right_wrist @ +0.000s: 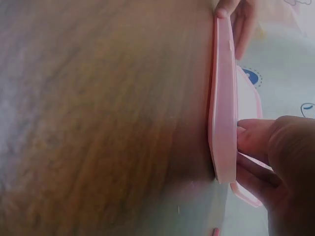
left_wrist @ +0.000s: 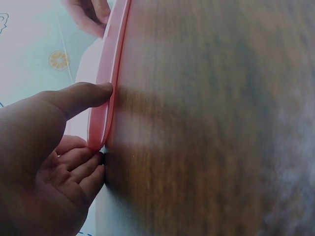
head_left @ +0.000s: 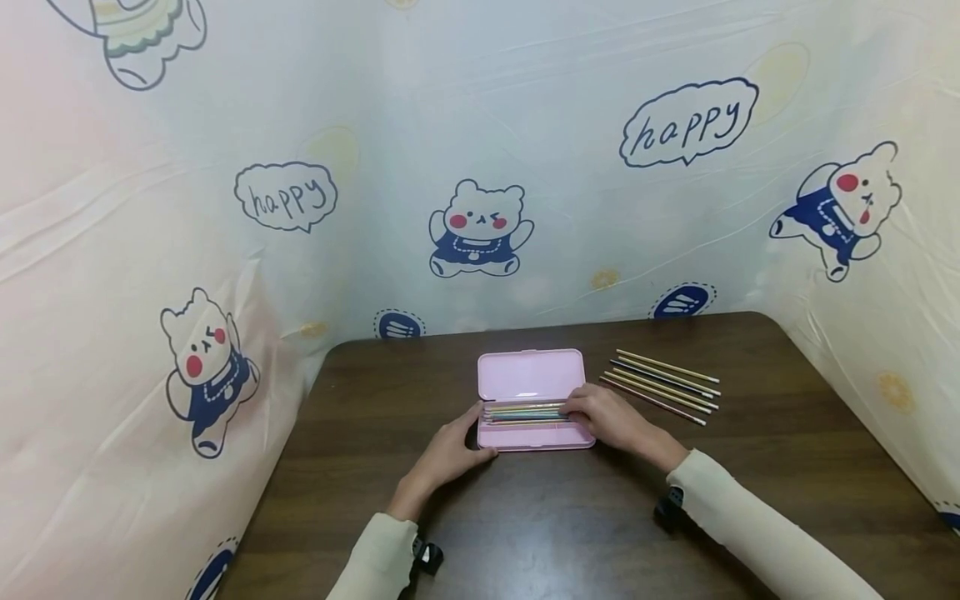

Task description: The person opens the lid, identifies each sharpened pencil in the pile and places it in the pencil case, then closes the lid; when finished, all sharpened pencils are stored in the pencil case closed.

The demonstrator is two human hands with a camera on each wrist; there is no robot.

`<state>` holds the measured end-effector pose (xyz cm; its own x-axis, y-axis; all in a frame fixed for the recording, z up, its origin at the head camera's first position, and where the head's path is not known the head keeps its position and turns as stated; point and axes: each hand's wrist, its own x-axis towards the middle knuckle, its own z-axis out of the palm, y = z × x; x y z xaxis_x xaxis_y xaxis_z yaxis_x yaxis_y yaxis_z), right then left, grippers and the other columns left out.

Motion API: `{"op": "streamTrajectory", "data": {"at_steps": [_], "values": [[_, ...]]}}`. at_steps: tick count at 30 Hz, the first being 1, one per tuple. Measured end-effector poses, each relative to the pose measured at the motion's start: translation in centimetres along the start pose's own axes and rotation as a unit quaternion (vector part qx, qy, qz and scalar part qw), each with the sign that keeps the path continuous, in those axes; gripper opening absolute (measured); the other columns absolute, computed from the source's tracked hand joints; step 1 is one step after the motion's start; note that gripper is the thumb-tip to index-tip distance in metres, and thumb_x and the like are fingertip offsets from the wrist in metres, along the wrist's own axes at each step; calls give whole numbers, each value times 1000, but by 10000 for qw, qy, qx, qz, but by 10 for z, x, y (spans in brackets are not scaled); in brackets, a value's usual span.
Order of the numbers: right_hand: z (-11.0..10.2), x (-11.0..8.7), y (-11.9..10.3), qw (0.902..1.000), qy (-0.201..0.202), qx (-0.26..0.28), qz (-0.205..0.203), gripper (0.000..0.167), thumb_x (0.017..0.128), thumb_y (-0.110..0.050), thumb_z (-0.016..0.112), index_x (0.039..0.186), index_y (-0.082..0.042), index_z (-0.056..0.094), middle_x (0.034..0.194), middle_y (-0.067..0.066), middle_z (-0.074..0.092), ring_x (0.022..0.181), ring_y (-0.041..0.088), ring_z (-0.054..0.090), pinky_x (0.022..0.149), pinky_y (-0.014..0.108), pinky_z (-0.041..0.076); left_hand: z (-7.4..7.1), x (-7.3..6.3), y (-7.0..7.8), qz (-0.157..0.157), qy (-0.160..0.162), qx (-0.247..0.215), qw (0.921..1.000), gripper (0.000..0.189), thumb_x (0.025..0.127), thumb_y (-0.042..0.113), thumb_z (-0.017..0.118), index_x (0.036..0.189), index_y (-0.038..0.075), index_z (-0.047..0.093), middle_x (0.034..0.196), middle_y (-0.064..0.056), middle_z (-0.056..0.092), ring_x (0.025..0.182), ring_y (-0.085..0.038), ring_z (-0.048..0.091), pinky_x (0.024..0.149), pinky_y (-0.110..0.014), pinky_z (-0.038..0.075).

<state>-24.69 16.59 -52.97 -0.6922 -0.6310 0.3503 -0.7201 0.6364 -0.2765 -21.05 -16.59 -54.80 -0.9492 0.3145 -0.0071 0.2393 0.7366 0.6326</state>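
Note:
A pink pencil case (head_left: 531,377) lies on the table with its lid tipped back. Colored pencils (head_left: 525,412) lie lengthwise in its tray. My left hand (head_left: 450,450) holds the case's left end, thumb (left_wrist: 93,96) against the front wall and fingers around the side corner. At the right end, my right hand (head_left: 611,417) reaches over the rim with bent fingers, touching the pencils' right ends. In the right wrist view the case wall (right_wrist: 224,108) hides those fingertips, so whether they pinch a pencil is unclear.
Several more pencils (head_left: 660,383) lie side by side on the dark wooden table (head_left: 525,517), right of the case. A printed cloth (head_left: 375,125) with bears hangs behind and along both sides of the table.

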Motion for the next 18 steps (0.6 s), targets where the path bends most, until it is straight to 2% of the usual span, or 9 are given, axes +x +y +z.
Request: {"op": "streamTrajectory", "data": {"at_steps": [4, 8, 11, 14, 18], "values": [[-1, 3, 0, 10000, -56, 62, -44, 20, 93, 0, 78, 110, -9, 84, 107, 5, 78, 100, 20, 72, 89, 43, 63, 0, 0, 0, 7, -7, -12, 10000, 93, 94, 39, 82, 168, 12, 33, 169, -13, 43, 154, -34, 46, 125, -55, 40], [-10, 12, 1, 9993, -233, 157, 251, 17, 95, -4, 78, 110, -10, 84, 109, 4, 79, 101, 20, 72, 92, 44, 63, -1, 0, 0, 21, -2, -7, 10000, 93, 94, 38, 82, 168, 11, 33, 169, -13, 43, 154, -34, 46, 125, -55, 40], [-19, 24, 4, 9987, -241, 84, 445, 17, 97, -6, 75, 111, -9, 83, 110, 5, 79, 104, 21, 73, 95, 46, 62, -1, 1, 0, 27, 14, 15, 10000, 93, 94, 38, 82, 168, 12, 33, 169, -12, 44, 154, -34, 47, 125, -55, 41], [-28, 39, 10, 9990, -101, -63, 427, 16, 98, -5, 74, 111, -7, 83, 112, 9, 79, 107, 26, 73, 96, 49, 61, -1, 0, 0, 27, 11, -8, 10000, 93, 94, 38, 82, 168, 12, 33, 168, -13, 44, 153, -34, 47, 124, -56, 41], [-37, 61, 19, 9984, -56, -172, 545, 20, 100, -8, 72, 118, -5, 80, 122, 13, 77, 118, 33, 69, 103, 52, 58, -1, 1, -1, 21, 4, -41, 10000, 93, 94, 39, 82, 168, 12, 33, 169, -12, 44, 154, -34, 47, 124, -56, 41]]}}
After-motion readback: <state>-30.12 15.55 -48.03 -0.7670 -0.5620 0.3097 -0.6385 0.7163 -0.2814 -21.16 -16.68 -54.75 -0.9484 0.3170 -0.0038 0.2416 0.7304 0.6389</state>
